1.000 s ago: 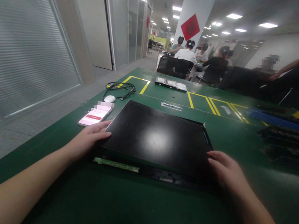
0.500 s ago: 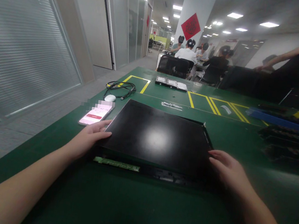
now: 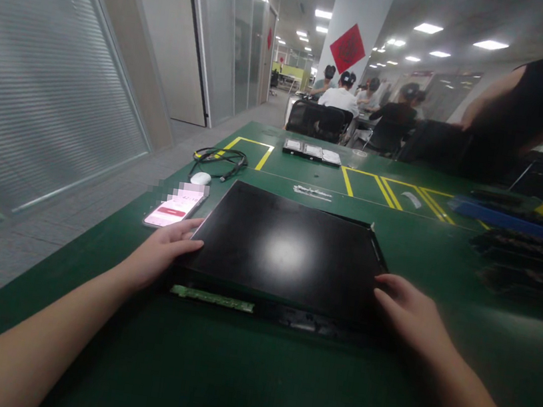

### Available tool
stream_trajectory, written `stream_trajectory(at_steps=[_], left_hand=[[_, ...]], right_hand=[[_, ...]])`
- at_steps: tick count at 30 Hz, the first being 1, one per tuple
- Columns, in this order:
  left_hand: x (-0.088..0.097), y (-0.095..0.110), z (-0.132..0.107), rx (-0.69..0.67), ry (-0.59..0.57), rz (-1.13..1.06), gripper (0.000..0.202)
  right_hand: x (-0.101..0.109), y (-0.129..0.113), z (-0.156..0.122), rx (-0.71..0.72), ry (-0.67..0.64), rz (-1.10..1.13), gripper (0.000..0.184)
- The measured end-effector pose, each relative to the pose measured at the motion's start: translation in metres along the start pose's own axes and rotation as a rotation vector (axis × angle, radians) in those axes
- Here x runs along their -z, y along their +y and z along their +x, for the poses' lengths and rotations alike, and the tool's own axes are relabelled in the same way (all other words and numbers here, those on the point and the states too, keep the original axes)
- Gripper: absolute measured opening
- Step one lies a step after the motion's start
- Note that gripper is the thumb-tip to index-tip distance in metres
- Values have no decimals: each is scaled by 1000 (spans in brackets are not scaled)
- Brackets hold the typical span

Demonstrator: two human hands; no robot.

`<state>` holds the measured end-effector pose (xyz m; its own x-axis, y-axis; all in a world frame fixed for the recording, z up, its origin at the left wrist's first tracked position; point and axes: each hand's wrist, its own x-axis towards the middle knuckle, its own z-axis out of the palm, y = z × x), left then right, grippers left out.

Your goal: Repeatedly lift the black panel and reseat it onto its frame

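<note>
A black, glossy display panel [image 3: 266, 243] lies over a dark frame on the green table, with a bright reflection in its middle. Along its near edge shows a green circuit board strip [image 3: 211, 299]. My left hand [image 3: 167, 248] grips the panel's left edge, thumb on top and fingers at the side and beneath. At the right edge, my right hand [image 3: 406, 306] has its thumb and forefinger against the near right corner. Its other fingers are partly hidden. The panel's far right corner sits slightly off the frame's edge.
Left of the panel are a lit phone [image 3: 174, 207], a white mouse [image 3: 201, 179] and a coiled black cable [image 3: 227, 160]. Hard drives [image 3: 312, 152] stand beyond it. Dark parts and a blue tray [image 3: 512, 217] are at right. A person in black [image 3: 526, 118] stands behind the table.
My right hand has shifted slightly left along the panel's edge. My left hand and the panel have hardly moved. The person in black at the right has changed posture.
</note>
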<state>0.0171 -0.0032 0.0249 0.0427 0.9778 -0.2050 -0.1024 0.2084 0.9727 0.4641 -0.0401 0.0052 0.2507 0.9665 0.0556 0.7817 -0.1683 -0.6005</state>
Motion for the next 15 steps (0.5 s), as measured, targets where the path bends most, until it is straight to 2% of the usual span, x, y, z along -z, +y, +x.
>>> stream_trajectory(at_steps=[3, 15], left_hand=[[1, 0, 1, 0, 4, 17, 62], [4, -2, 1, -2, -18, 26, 67]], right_hand=[[-1, -2, -1, 11, -4, -17, 34], [2, -4, -3, 20, -71, -93, 43]])
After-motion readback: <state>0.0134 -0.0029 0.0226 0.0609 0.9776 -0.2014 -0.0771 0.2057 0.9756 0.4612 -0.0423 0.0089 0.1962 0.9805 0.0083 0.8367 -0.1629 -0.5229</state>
